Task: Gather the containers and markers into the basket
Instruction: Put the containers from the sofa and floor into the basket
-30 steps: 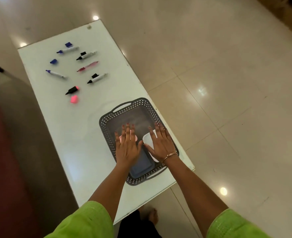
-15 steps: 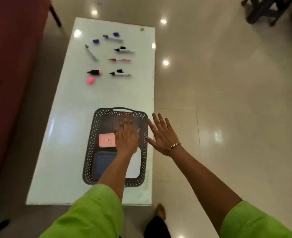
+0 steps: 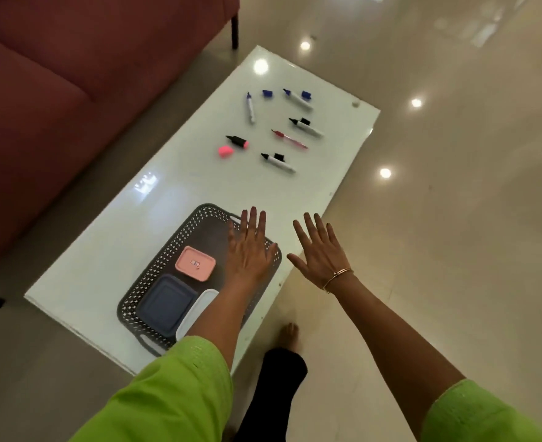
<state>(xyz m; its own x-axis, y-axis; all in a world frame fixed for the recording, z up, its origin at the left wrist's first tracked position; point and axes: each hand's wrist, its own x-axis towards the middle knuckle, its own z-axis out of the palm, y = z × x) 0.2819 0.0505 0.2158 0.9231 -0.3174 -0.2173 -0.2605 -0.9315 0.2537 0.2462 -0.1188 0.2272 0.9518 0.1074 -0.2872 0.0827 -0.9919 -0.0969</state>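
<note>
At the centre of the frame the left hand (image 3: 249, 250) hovers flat, grip wide and empty, over the dark basket (image 3: 155, 275) holding pink (image 3: 195, 263), blue (image 3: 166, 304) and white containers (image 3: 199, 309), the right hand (image 3: 322, 253) equally spread beside the counter (image 3: 104, 250), while uncapped markers (image 3: 277, 161) lie scattered toward the upper middle.

White table (image 3: 110, 263): dark basket (image 3: 155, 283) at near end, uncapped markers (image 3: 277, 162) and loose caps (image 3: 225, 151) at far end.

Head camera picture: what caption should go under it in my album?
Both open hands hover near the basket of containers; markers wait on the table.
</note>
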